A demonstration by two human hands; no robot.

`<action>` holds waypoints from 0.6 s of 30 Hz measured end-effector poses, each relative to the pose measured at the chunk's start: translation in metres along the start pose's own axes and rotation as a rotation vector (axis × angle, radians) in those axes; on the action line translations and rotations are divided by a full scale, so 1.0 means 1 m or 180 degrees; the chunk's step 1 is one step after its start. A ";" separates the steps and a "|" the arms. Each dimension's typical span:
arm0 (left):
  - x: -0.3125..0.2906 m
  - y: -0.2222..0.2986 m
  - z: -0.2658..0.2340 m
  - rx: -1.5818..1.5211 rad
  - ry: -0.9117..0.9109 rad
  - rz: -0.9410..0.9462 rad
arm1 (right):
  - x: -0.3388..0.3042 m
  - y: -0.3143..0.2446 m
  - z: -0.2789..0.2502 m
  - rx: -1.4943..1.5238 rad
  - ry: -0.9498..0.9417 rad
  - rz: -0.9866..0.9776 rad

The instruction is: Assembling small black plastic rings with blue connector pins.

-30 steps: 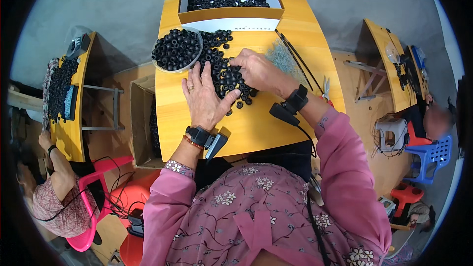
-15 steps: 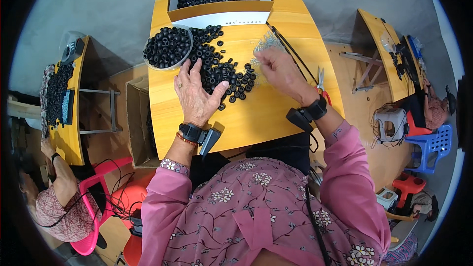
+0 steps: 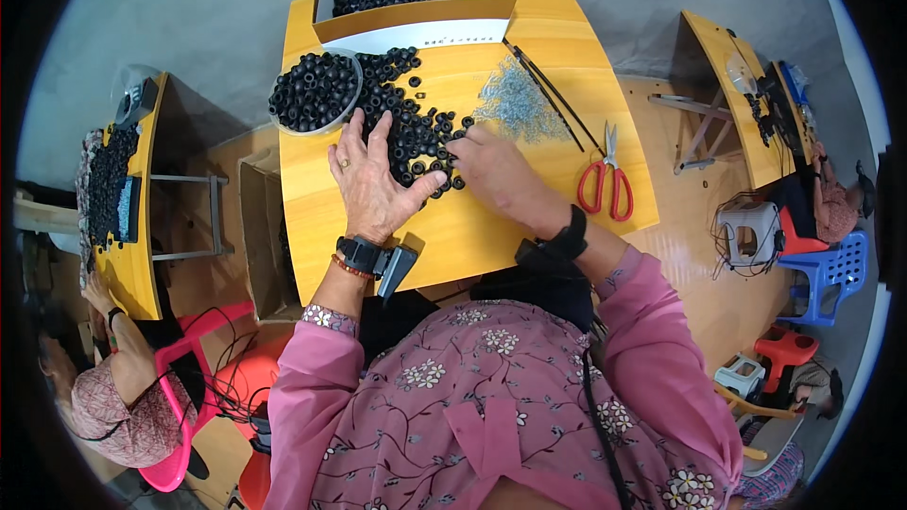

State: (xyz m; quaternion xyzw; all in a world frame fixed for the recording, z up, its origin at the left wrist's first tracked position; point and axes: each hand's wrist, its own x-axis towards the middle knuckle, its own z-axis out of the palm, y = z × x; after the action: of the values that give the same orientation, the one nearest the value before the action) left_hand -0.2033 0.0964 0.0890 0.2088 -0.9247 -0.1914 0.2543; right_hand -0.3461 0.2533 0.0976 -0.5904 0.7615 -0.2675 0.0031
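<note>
A loose heap of small black rings [image 3: 416,127], round and matte like rubber beads, lies spread over the middle of a smooth yellow wooden worktop [image 3: 491,227]. The left hand [image 3: 373,179] rests flat on the near edge of the heap, fingers spread apart and palm down, gripping nothing. The right hand [image 3: 496,170] sits just beside it at the heap's right edge, fingers curled together with the tips among the rings; whether they pinch one cannot be told. Both wrists carry black bands.

A shallow round bowl [image 3: 315,92], filled with the same black rings, touches the heap on its left. Behind it, at the far edge of the worktop, stands an open cardboard box [image 3: 413,14] with brown walls and a white inside, also holding black rings. To the right of the heap lies a patch of tiny grey metal pieces [image 3: 517,109], thin and glinting. A pair of thin dark rods [image 3: 553,94] runs slantwise beside that patch. Red-handled scissors [image 3: 606,179] lie shut near the right edge of the worktop, well apart from the hands.

The near strip of the worktop in front of the hands is bare wood, and so is the stretch between the right hand and the scissors. An open brown carton [image 3: 260,227] sits on the floor to the left, just beside the worktop's edge.
</note>
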 end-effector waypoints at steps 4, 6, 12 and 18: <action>0.000 0.003 -0.001 0.0146 -0.0114 0.0006 | 0.008 -0.008 0.010 0.0347 0.0108 -0.0032; 0.000 0.002 0.000 0.0172 -0.0080 -0.0051 | 0.012 -0.003 0.000 0.0443 0.0305 0.0046; -0.001 -0.005 0.006 0.0057 0.0067 -0.0115 | 0.019 0.043 -0.015 0.0260 0.0651 0.0388; 0.000 -0.002 0.004 -0.0070 0.0211 -0.0123 | 0.027 0.037 -0.015 -0.0118 -0.0048 0.0476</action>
State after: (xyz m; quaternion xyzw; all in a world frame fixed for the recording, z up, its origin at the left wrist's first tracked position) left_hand -0.2045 0.0959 0.0851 0.2300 -0.9094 -0.1995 0.2833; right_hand -0.3924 0.2409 0.1032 -0.5338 0.8082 -0.2480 0.0179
